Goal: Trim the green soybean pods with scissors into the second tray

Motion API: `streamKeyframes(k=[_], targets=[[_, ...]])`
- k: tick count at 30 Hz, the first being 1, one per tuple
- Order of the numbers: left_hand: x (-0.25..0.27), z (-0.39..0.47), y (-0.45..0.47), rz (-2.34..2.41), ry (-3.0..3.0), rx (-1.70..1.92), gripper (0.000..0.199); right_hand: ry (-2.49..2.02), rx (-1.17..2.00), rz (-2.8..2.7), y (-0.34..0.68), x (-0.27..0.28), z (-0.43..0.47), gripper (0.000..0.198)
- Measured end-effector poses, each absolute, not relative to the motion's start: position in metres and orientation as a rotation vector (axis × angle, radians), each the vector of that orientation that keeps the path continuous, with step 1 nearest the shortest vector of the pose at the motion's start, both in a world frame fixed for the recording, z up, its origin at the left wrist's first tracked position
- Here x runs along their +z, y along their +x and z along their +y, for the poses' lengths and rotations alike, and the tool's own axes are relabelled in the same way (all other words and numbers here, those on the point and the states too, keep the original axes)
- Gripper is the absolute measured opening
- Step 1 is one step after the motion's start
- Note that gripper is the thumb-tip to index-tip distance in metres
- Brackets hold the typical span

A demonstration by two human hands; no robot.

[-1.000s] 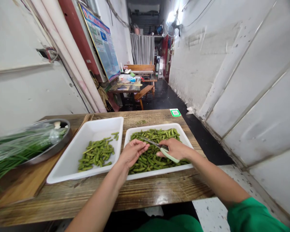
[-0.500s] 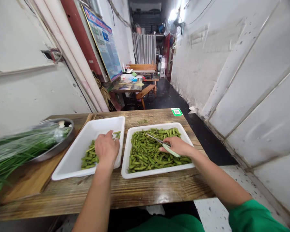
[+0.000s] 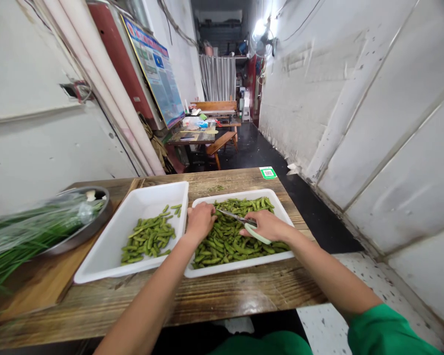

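My right hand (image 3: 269,227) is closed round a pair of scissors (image 3: 258,233) with pale green handles. Their metal blades point left over a white tray (image 3: 240,269) filled with green soybean pods (image 3: 233,241). Close to the blade tips, my left hand (image 3: 200,221) reaches over the tray's left side with its fingers bent together among the pods. Whatever lies between those fingertips is hidden. A second white tray (image 3: 96,256), to the left, holds a smaller heap of pods (image 3: 150,236), with a few loose ones near its right wall.
At far left a metal bowl (image 3: 105,207) holds long green stalks (image 3: 33,231) under clear plastic, on a wooden board (image 3: 40,291). Green scraps (image 3: 216,188) and a QR-code card (image 3: 268,173) lie on the wooden table (image 3: 244,296). Beyond stand another table and benches.
My left hand has moved right, out of the left tray and over to the right tray beside the scissor tips. The right hand keeps the scissors in nearly the same place.
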State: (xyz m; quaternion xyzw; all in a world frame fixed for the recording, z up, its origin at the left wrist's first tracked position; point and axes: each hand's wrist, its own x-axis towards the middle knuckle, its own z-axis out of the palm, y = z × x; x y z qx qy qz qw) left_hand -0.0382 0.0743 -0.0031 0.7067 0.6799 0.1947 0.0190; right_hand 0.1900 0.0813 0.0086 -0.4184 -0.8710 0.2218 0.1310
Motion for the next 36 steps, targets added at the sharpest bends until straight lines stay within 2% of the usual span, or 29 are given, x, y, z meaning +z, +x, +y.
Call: streamKeyframes(k=[4, 8, 25, 36], targets=[[0.001, 0.056, -0.027, 1.782, 1.523, 1.111, 0.019, -1.185, 0.604, -2.442, 0.189, 0.011, 0.080, 0.045], [0.002, 0.041, -0.009, 1.515, 1.041, 1.288, 0.030, -1.156, 0.628, -2.454, 0.189, 0.011, 0.078, 0.049], [0.000, 0.034, -0.009, 1.355, 1.030, 1.275, 0.028, -1.048, 0.691, -2.544, 0.186, 0.011, 0.074, 0.042], [-0.005, 0.035, -0.015, 1.419, 0.901, 1.240, 0.028, -1.055, 0.670, -2.603, 0.186, 0.009, 0.075, 0.040]])
